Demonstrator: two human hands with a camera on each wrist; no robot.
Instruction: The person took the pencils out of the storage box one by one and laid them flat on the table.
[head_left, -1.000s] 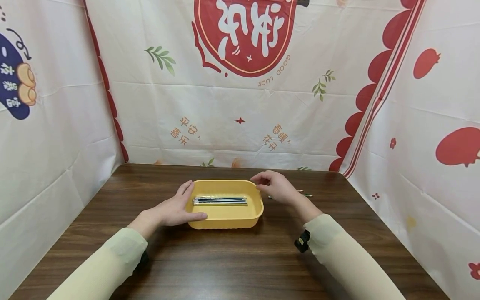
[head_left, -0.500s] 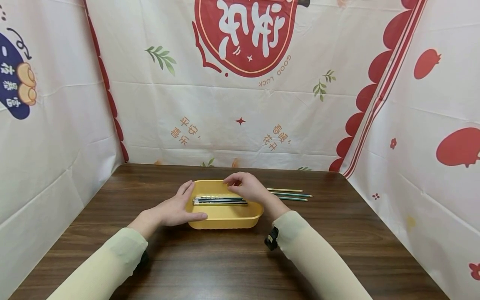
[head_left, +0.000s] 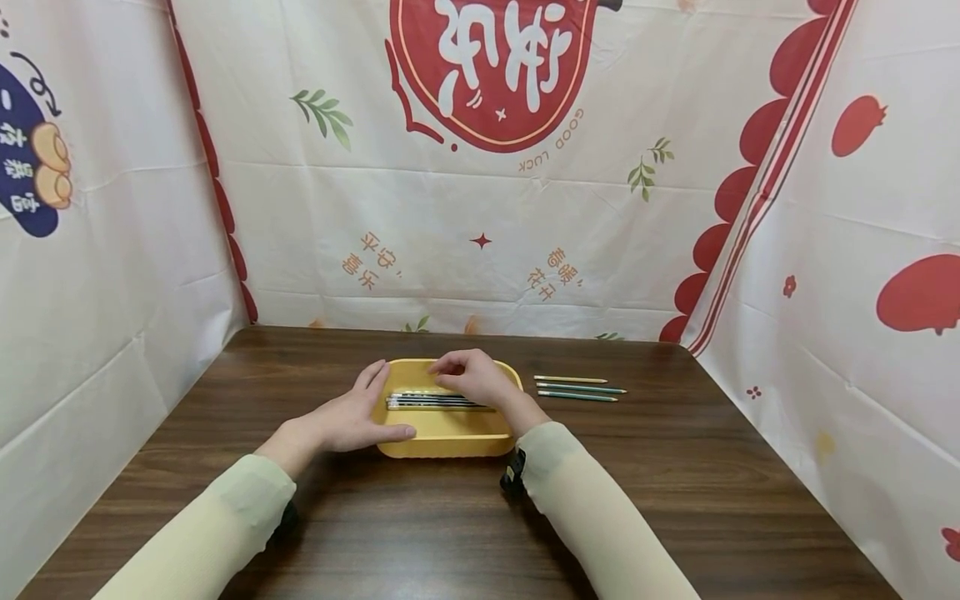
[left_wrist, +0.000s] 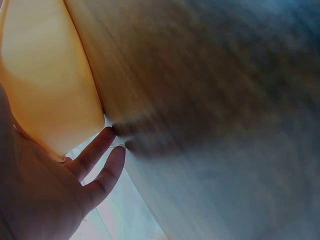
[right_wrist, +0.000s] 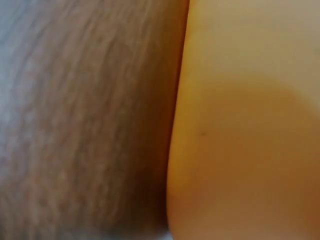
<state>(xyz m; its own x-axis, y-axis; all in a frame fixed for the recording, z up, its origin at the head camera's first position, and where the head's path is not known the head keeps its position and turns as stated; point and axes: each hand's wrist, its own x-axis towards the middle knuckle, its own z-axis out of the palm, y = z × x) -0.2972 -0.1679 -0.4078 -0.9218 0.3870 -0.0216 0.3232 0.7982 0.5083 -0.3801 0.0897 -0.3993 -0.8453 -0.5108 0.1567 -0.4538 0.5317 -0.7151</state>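
A yellow plastic tray (head_left: 450, 447) sits on the table, with a row of pencils (head_left: 427, 401) lying lengthwise in it. My left hand (head_left: 352, 417) spans the tray's left end, thumb over the front rim. In the left wrist view, the fingers of that hand (left_wrist: 55, 190) stretch straight beside the tray's outer wall (left_wrist: 55, 80). Over the tray's right half, my right hand (head_left: 476, 379) hovers with loosely bent fingers and no object showing between them; it covers the pencils' right ends. The right wrist view shows only the tray's wall (right_wrist: 240, 120) and the tabletop.
To the right of the tray, three pencils lie side by side: a pale yellow pencil (head_left: 570, 380) and two green-blue pencils, the nearest pencil (head_left: 577, 397) included. Printed cloth (head_left: 480, 200) hangs behind and along both sides of the brown wooden table (head_left: 420, 517).
My right hand has moved left from the tray's right rim to above the pencils inside, uncovering the three pencils on the table. My left hand and the tray stay in place.
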